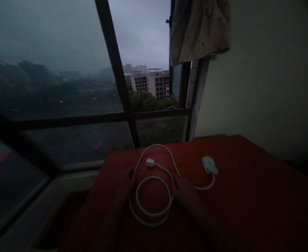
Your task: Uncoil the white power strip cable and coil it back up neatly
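Observation:
A white extension cord [154, 214] lies in loose loops on the reddish table in the head view. Its white plug [150, 162] rests inside the upper loop. At the other end, to the right, sits its small white socket block [210, 165]. My left hand [124, 182] is at the left side of the loops, fingers closed on the cord. On the opposite side my right hand [185, 191] has its thumb and fingers closed around the cord where strands meet. Dim light hides the details of both hands' fingers.
The wooden table [251, 182] ends at its back edge against a dark window frame [72, 121]. One window section stands open at the middle, with buildings and trees outside. A patterned cloth [199, 33] hangs at upper right beside a pale wall [259, 84].

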Demonstrator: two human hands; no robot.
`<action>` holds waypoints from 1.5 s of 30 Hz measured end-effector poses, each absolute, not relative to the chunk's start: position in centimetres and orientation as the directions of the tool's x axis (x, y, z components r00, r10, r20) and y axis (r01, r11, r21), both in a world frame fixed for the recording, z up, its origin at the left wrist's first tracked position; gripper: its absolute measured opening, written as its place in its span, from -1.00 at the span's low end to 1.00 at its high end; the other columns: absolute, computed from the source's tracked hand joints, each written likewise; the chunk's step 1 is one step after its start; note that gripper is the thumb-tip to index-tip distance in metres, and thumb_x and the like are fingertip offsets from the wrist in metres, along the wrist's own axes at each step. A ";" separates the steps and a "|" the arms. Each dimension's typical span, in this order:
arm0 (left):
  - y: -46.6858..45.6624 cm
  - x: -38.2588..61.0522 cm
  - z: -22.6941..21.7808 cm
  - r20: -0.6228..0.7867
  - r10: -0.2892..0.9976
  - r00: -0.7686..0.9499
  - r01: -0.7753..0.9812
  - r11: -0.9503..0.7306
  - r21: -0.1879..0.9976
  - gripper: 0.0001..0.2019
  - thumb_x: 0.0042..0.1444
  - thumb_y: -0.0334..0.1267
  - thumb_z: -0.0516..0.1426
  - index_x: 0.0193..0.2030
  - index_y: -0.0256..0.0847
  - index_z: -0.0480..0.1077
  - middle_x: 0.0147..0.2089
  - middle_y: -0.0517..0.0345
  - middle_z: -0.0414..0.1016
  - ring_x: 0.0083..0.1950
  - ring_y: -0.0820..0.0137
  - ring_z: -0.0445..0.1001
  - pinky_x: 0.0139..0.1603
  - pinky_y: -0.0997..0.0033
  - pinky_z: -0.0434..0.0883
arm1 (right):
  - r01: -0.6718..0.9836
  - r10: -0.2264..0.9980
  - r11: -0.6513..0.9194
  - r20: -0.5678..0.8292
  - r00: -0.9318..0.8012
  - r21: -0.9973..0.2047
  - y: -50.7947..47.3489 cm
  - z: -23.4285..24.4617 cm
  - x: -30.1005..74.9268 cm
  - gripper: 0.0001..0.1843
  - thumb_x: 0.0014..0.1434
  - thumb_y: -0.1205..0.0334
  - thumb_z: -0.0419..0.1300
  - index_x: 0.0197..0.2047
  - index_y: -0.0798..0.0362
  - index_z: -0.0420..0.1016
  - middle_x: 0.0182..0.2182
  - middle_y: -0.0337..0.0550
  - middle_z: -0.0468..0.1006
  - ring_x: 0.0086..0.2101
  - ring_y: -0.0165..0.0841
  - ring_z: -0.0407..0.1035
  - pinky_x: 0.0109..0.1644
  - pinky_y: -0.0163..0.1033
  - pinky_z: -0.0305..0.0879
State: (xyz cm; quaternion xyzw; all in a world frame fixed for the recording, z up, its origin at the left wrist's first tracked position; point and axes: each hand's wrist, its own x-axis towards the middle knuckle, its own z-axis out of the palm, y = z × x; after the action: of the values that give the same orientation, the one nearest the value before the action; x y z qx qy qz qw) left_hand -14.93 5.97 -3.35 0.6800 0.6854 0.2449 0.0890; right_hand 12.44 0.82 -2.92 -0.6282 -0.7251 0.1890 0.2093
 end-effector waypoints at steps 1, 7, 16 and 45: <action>5.9 -14.9 -3.3 0.209 0.976 -0.054 0.887 -0.049 0.458 -0.74 0.17 -0.27 0.01 -0.08 -0.25 0.44 -0.07 -0.02 0.50 -0.03 0.28 0.43 0.05 0.31 0.28 | 0.834 0.990 0.139 0.061 -0.126 -0.535 0.7 -2.8 12.4 -0.63 0.26 0.27 -0.07 0.07 0.09 0.37 -0.12 0.01 0.56 -0.17 -0.27 0.46 -0.08 -0.27 0.24; 5.7 -14.6 -2.8 0.201 0.977 -0.067 0.885 -0.034 0.465 -0.74 0.17 -0.29 0.01 -0.07 -0.24 0.43 -0.07 -0.02 0.51 -0.03 0.27 0.43 0.05 0.30 0.28 | 0.823 0.985 0.169 0.076 -0.153 -0.542 0.5 -2.3 12.4 -0.65 0.27 0.24 -0.08 0.03 0.07 0.39 -0.15 0.00 0.56 -0.19 -0.26 0.45 -0.11 -0.26 0.22; 5.7 -14.7 -3.0 0.232 0.971 -0.054 0.890 -0.058 0.452 -0.76 0.15 -0.29 0.03 -0.09 -0.23 0.44 -0.08 -0.02 0.51 -0.05 0.27 0.44 0.02 0.30 0.30 | 0.807 0.985 0.174 0.096 -0.146 -0.564 0.5 -2.9 12.5 -0.65 0.24 0.16 0.00 0.02 0.08 0.41 -0.12 0.03 0.55 -0.16 -0.20 0.45 -0.07 -0.19 0.26; 2.4 -7.5 4.6 0.277 0.936 0.220 0.565 -0.353 0.745 -0.75 0.19 -0.11 0.01 -0.24 -0.16 0.45 -0.29 0.09 0.53 -0.24 0.31 0.46 -0.17 0.37 0.36 | 0.285 0.924 0.343 0.376 0.067 -0.895 -0.9 -0.6 12.7 -0.64 0.22 0.07 0.09 0.05 -0.03 0.42 -0.08 -0.07 0.53 -0.10 -0.27 0.40 0.03 -0.15 0.32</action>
State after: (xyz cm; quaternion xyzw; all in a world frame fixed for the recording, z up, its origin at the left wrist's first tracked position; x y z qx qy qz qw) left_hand -7.48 2.37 4.64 0.7381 0.5084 0.3630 0.2549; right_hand 12.70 -0.94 -0.58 -0.4909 -0.6157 0.2956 0.5409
